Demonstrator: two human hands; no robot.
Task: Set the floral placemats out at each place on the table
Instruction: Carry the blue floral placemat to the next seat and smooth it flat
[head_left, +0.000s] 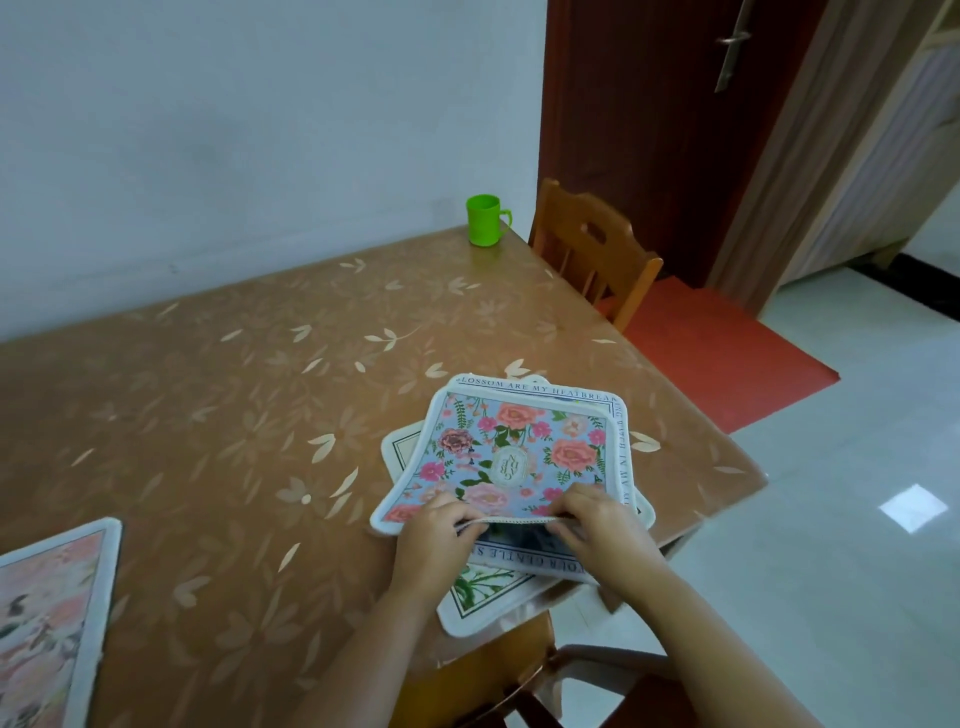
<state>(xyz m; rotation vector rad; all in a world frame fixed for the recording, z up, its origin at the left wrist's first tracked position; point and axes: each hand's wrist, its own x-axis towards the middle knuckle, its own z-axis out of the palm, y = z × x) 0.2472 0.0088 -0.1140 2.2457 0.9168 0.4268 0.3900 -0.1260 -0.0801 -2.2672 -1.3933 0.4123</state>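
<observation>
Head view, down onto the near right corner of the surface (260, 415). A loose stack of placemats (483, 587) there, fanned askew, the lowest one hanging past the near edge.

Left hand (434, 530) and right hand (597, 525) side by side at the near edge of the top placemat (519, 452), blue with pink roses. Each pinching that edge with curled fingers and raising it off the lettered placemat (621, 457) beneath. Far edge seemingly flat on the stack.

One laid placemat (52, 613) flat at the near left, well apart from the stack. Far off by the wall, a green cup (485, 219). Just past the far right edge, a wooden chair (592, 249). A second chair (498, 670) tucked in below the stack.

Looks like the peeling-off step: parting one sheet from the pile, with one place set and the rest unset. Next calls for lifting the top sheet alone, without dragging the lettered one along or nudging the overhanging pile off the edge. Then carrying it to a bare place, probably before a chair, and laying it flat and square to the edge.
</observation>
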